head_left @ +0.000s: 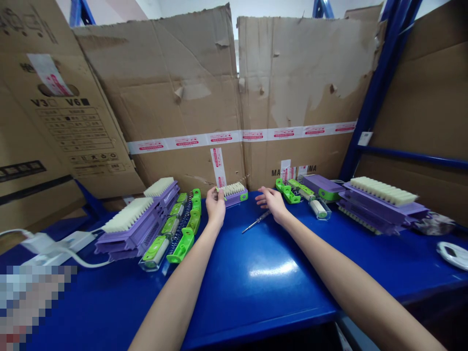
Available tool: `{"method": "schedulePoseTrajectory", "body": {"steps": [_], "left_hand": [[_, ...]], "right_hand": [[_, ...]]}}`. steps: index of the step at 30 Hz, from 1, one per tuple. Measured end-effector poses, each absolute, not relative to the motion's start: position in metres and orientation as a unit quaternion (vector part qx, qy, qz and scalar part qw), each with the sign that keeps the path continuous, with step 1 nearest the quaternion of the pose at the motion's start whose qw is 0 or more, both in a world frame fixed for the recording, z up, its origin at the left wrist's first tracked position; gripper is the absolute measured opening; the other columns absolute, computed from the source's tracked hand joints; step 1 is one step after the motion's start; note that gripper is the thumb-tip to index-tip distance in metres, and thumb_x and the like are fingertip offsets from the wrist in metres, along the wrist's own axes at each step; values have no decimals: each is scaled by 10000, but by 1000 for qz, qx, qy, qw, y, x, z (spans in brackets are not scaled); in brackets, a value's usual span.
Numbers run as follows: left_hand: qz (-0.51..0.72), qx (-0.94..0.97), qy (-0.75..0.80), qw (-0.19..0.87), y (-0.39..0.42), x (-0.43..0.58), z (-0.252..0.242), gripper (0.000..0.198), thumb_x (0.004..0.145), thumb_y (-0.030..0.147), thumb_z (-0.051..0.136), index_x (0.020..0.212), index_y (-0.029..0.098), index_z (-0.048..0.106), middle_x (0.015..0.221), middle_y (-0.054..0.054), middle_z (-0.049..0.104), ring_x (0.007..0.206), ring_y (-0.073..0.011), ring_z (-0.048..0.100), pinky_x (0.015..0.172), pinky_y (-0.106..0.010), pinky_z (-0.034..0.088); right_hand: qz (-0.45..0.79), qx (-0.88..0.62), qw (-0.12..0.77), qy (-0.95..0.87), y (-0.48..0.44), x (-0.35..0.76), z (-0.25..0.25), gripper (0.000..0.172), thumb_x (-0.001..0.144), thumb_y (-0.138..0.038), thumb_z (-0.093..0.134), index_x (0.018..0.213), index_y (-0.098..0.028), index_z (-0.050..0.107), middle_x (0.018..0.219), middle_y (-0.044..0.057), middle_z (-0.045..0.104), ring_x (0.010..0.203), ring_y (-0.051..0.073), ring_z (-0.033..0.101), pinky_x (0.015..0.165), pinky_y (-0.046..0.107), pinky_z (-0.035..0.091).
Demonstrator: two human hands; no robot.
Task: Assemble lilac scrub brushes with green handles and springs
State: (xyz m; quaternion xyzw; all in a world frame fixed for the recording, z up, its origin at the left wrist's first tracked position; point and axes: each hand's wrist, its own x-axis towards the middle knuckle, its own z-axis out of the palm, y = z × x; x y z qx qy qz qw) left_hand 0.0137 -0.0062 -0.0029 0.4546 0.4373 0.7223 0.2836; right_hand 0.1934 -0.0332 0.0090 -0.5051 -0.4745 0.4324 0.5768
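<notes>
1. Pairing pale bristles in toothed rows with smooth purple plastic and a bright green end on the brush block [232,196], right at the left hand's [215,207] fingertips.
2. Repeating pale bristles and slotted purple plastic in stacked brush units [133,220], well left of the left hand.
3. Showing, nearer that hand's left side, moulded green brackets [182,245], thin coiled springs [184,220] and clear boxes with green tops [155,252].
4. Lying just right of the right hand [271,201] with similar green pieces [290,194], plus more bristled purple units [383,195] farther right.
5. Grasping the brush block's left end in the left hand, thumb in front, grip narrow.
6. Opening loosely at the right hand, fingers parted and slightly bent; impossible to tell any contact with the slim screwdriver [252,225] just beneath.
7. Reflecting light between both forearms on a glossy blue worktop [252,292].
8. Rising beyond both hands in creased, torn brown cardboard [157,87], crossed by red-printed white tape [187,141].
</notes>
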Motion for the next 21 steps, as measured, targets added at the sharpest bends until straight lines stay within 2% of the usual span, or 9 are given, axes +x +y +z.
{"method": "schedulePoseTrajectory", "body": {"steps": [13,21], "left_hand": [[679,479,438,342,-6,13,-4,262,792,246,583,1036,166,530,897,-49,644,845,-146,621,735,-226,464],[700,461,449,309,0,12,-11,246,835,283,529,1053,172,504,915,-66,626,862,-156,611,775,-262,466]], "right_hand": [[438,-508,569,-476,-32,196,7,302,843,-435,475,895,-163,596,775,79,678,561,113,588,479,202,425],[440,-508,569,-474,-32,196,7,282,869,-393,457,904,-149,594,742,71,671,545,101,579,465,185,417]]}}
